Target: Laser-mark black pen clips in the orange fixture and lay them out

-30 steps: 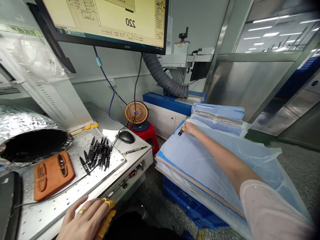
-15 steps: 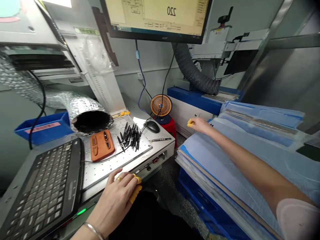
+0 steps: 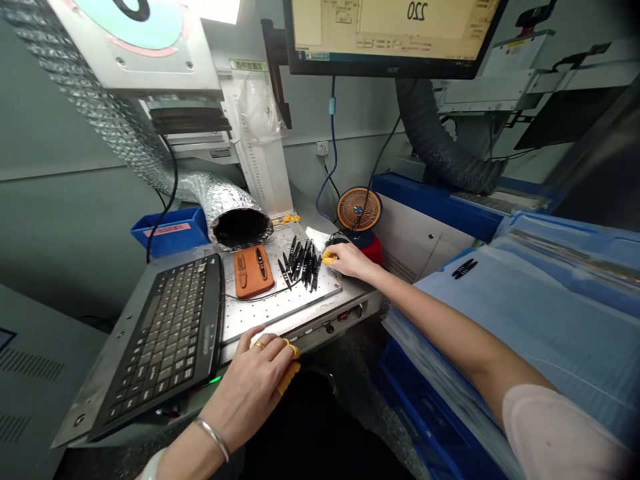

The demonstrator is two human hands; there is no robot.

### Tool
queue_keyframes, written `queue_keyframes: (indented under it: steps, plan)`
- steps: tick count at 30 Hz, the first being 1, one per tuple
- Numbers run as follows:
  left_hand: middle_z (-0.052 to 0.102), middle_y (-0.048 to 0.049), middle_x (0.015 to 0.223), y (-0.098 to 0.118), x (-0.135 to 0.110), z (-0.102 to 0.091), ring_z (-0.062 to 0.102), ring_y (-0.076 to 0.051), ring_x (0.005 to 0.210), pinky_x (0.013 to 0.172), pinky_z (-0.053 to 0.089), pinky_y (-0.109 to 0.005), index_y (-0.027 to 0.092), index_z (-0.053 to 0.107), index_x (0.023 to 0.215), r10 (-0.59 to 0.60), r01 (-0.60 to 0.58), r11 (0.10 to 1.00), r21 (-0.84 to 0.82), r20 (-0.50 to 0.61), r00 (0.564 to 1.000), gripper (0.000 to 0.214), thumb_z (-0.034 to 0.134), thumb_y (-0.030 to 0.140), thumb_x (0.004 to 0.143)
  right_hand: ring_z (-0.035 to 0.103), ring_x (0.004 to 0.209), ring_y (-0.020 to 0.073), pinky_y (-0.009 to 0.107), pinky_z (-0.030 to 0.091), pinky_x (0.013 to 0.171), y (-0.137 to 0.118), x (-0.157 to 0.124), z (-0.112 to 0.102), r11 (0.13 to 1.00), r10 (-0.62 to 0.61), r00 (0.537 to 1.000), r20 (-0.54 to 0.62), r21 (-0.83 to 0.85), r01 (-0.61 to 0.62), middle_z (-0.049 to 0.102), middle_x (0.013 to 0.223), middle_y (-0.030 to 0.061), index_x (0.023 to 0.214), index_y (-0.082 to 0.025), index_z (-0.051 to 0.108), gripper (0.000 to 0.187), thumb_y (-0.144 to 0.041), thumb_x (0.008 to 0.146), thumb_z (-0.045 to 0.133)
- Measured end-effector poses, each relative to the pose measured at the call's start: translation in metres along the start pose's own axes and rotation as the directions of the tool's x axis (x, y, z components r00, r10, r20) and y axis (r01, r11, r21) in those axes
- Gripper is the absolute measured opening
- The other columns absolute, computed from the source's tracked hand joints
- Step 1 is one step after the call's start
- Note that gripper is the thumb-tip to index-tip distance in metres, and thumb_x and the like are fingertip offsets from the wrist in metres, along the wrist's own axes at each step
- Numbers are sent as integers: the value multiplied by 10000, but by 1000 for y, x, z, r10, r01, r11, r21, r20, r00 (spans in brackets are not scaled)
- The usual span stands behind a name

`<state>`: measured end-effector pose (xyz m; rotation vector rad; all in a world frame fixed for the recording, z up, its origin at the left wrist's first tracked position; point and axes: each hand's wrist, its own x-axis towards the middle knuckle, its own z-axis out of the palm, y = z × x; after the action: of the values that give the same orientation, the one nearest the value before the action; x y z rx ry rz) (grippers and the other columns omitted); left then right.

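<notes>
My left hand (image 3: 263, 373) rests at the front edge of the white worktable, fingers loosely bent and apart, with yellow covers on some fingertips. Nothing shows in it. My right hand (image 3: 346, 259), also with yellow fingertip covers, reaches over the table's right side, fingers curled together. Whatever lies between them is hidden. Just left of it is a pile of slim black pointed pieces (image 3: 303, 262) on the perforated metal plate (image 3: 250, 320). An orange block (image 3: 254, 283) has two shaped recesses; a similar black piece sits in the right one. A black mouse (image 3: 340, 239) is partly hidden behind my right hand.
A black keyboard (image 3: 165, 327) lies left of the plate. Behind are a foil duct (image 3: 235, 203), a blue bin (image 3: 173, 233) and an orange fan (image 3: 359, 209). At right, black pieces (image 3: 465, 269) lie on stacked blue sheets (image 3: 525, 300). A monitor (image 3: 390, 67) hangs above.
My right hand has moved left from above the blue sheets to the table beside the pile, uncovering the black pieces on the sheets. My left hand stays at the table edge. The view has turned left.
</notes>
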<state>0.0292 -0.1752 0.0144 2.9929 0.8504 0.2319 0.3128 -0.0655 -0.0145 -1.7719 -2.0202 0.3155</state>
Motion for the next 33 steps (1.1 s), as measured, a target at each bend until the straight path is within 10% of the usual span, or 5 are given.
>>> queue_keyframes:
  steps: [23,33]
  plan:
    - [554,-2,824,-14,-18,-5,496,-155,828,1000,251,-434,187,504,814,-98,98,995,-9,43,994,155,377,176,902,538,799,177,252,255,599,-27,5,5,942,-82,993,80,-319,104,601,872,62,804,-173,563,97,-195,796,469]
    - [619,5,850,-78,0,-12,538,-162,810,884,314,-380,197,557,869,-339,338,941,-30,-45,940,183,415,303,911,495,733,163,246,254,600,-44,23,12,991,-83,997,6,-104,83,582,843,46,889,-181,487,95,-173,856,398]
